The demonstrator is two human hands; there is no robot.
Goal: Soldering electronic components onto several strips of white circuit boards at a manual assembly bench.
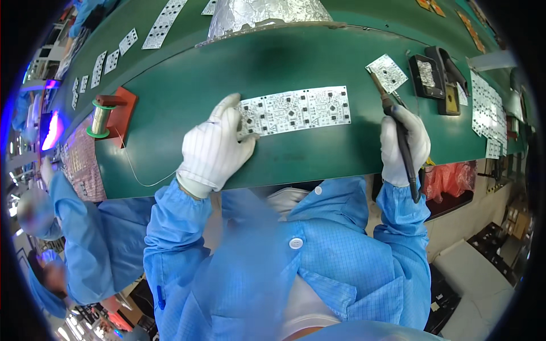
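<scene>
A long white circuit board panel (301,109) lies flat on the green bench (227,74). My left hand (215,146), in a white glove, presses on the panel's left end with fingers and thumb. My right hand (405,145), also gloved, grips a black soldering iron (402,142); its tip points up and away, just right of the panel, apart from it. Both forearms are in blue sleeves.
A solder wire spool (100,118) sits on a red stand at the left, its wire trailing toward me. A small white board (387,72), a black iron holder (438,74) and stacked white boards (486,113) lie at the right. Another person in blue (68,227) works at my left.
</scene>
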